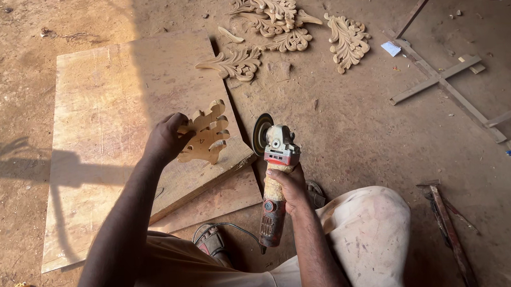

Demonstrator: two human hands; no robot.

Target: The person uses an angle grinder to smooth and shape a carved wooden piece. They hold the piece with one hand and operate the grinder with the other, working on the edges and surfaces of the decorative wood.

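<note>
Gripping the carved wooden cutout [204,134] upright on the plywood board [113,120] in my closed left hand [166,140], my right hand [288,185] clasps the angle grinder [274,171] beside it, apparently mid-shaping.

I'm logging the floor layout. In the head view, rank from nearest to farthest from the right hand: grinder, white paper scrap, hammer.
From the right hand:
1. Grinder, in its grip.
2. Hammer, on the floor, right.
3. White paper scrap, far upper right.

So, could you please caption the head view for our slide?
Left hand holds a cut wooden ornament over a board; right hand grips an angle grinder.
</note>
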